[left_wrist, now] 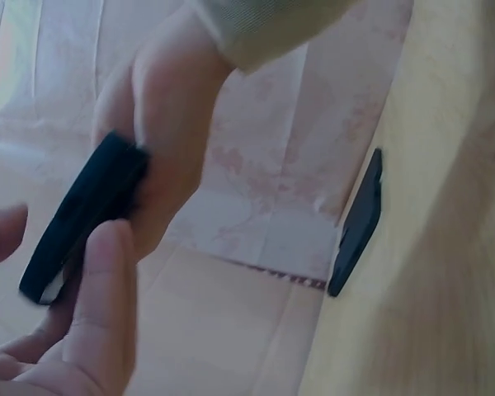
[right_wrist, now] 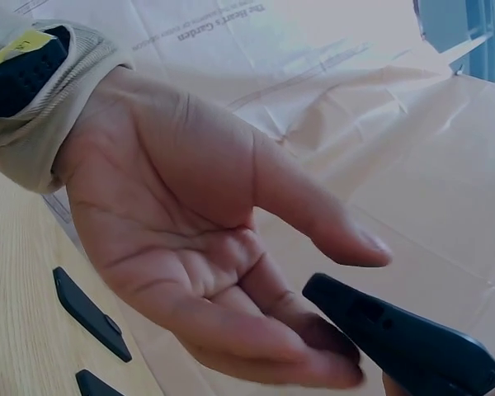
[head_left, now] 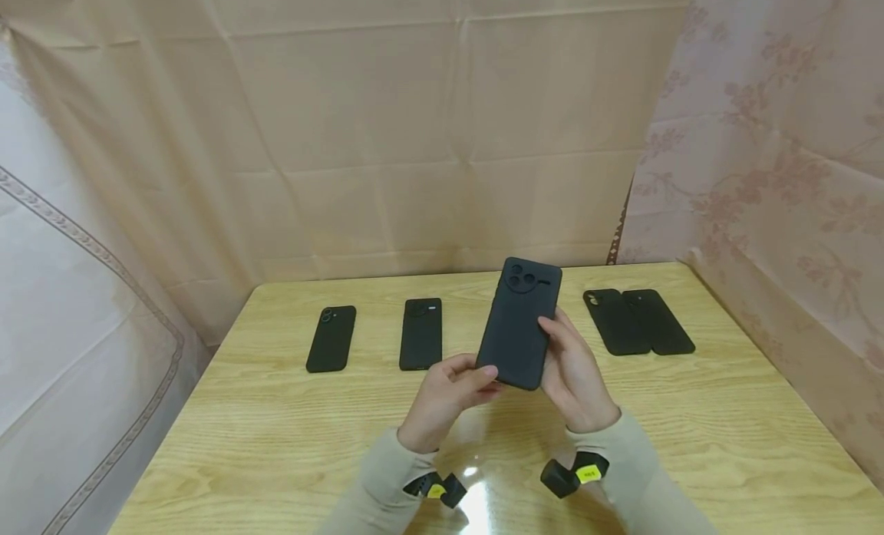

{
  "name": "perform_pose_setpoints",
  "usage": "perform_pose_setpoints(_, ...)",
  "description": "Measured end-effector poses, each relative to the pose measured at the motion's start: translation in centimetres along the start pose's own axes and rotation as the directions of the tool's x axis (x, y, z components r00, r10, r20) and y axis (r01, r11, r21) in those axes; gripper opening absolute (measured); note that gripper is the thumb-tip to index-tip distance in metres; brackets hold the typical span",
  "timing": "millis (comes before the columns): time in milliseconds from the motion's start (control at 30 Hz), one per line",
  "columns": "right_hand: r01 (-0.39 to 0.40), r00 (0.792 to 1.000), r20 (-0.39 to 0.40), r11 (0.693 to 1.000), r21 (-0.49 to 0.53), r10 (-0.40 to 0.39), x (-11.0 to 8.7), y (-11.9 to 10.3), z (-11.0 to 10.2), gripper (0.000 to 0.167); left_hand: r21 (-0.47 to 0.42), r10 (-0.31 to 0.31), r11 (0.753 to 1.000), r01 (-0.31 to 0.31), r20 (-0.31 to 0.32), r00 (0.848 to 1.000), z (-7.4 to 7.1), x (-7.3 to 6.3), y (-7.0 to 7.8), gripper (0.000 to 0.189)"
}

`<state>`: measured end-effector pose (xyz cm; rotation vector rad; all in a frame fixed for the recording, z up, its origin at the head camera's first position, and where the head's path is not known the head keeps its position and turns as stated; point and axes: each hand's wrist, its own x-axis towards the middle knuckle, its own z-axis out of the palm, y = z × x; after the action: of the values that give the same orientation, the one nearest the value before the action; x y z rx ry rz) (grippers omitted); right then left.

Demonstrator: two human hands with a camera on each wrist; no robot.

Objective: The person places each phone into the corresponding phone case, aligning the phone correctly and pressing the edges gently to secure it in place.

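A black phone case (head_left: 521, 328) is held tilted above the table, its back facing up and its round camera part at the far end. My left hand (head_left: 452, 397) pinches its near left corner, thumb on the back. At the right edge, my right hand (head_left: 576, 370) grips it, thumb on the back and fingers behind. The left wrist view shows the case (left_wrist: 82, 219) edge-on between both hands. In the right wrist view, its end with small cutouts (right_wrist: 404, 334) lies by my right fingers. Whether a phone sits inside is hidden.
On the wooden table (head_left: 276, 443), two black phones, one farther left (head_left: 331, 339) and one nearer the middle (head_left: 421, 335), lie face down. Two thin black cases (head_left: 617, 324) (head_left: 659, 324) lie side by side at right. Cloth curtains (head_left: 414, 136) hang behind and beside the table.
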<state>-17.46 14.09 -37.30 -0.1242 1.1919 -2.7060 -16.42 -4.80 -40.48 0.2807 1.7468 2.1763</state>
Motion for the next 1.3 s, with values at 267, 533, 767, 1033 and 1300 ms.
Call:
perform_pose_setpoints(267, 0.004, 1.0, 0.0, 0.999, 0.039, -0.004, 0.0, 0.1, 0.1, 0.054, -0.099, 0.05, 0.994, -0.053, -0.039, 0.998, 0.8, 0.0, -0.4, 0.039)
perform_pose_setpoints(533, -0.002, 1.0, 0.03, 1.0, 0.028, 0.001, 0.1, 0.4, 0.0, 0.056, -0.108, 0.066, 0.991, -0.073, -0.07, 0.995, 0.4, -0.1, -0.2, 0.037)
perform_pose_setpoints(767, -0.008, 0.998, 0.06, 0.999, -0.034, 0.01, 0.4, 0.3, -0.6, 0.053, -0.119, 0.045, 0.991, -0.059, -0.121, 0.992, -0.6, 0.0, 0.3, 0.03)
perform_pose_setpoints(1033, -0.028, 0.995, 0.097, 0.994, -0.105, 0.038, 1.2, -0.5, -2.1, 0.044, -0.128, 0.032, 0.991, -0.046, -0.109, 0.994, -2.0, -0.2, 1.2, 0.012)
perform_pose_setpoints(1300, -0.063, 0.973, 0.22, 0.997, -0.034, 0.069, 1.6, -2.0, -4.0, 0.033, -0.119, 0.023, 0.992, -0.029, -0.05, 0.998, -3.1, -0.2, 1.7, 0.009)
